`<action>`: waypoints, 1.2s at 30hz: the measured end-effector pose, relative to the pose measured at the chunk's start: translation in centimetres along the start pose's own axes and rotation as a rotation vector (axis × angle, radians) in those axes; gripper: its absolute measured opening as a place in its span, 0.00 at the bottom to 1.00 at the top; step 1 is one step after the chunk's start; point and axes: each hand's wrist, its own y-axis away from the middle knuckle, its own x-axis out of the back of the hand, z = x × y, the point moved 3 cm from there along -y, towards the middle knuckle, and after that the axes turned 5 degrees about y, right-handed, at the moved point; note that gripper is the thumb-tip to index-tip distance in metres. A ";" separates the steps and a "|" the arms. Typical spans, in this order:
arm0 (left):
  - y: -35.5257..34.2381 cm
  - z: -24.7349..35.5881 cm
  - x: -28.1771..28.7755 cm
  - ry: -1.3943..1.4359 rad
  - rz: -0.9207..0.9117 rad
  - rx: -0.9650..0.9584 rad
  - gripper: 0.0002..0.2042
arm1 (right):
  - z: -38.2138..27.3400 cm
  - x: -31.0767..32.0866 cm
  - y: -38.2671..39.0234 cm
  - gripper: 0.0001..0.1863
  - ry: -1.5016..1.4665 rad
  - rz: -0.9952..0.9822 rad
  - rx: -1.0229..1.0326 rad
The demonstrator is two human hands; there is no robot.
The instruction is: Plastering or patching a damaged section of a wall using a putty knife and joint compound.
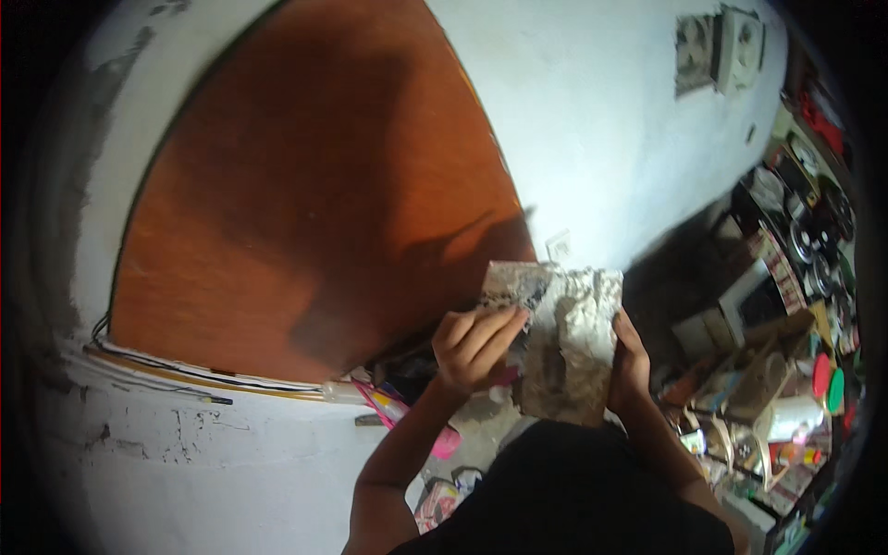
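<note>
A flat, roughly rectangular board (546,370) is held up in front of my body, its grey-brown face smeared with thick white paste (587,310). My right hand (632,365) grips the board by its right edge, fingers mostly behind it. On the left side, my left hand (476,347) is closed, its fingers bent and pressed together against the board's face. A dark patch shows by those fingertips; whether it is a small tool or a stain I cannot make out.
An orange-brown panel (277,213) fills the wall opening ahead, with cables (185,370) along its lower ledge. A white wall (592,120) bears a socket box (740,51). Cluttered household goods, including a jar (795,416), crowd the right side. Pink plastic (444,442) lies below left.
</note>
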 end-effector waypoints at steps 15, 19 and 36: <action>-16.9 -9.5 27.6 -0.623 0.676 0.117 0.11 | 0.5 0.7 0.7 0.29 -0.079 -0.126 0.016; -23.2 -11.1 32.3 -0.536 0.475 0.287 0.15 | 1.1 1.5 0.3 0.28 -0.131 -0.116 -0.057; -33.4 -15.8 34.8 -0.835 0.166 0.091 0.16 | 0.9 2.9 0.2 0.28 -0.112 -0.108 -0.032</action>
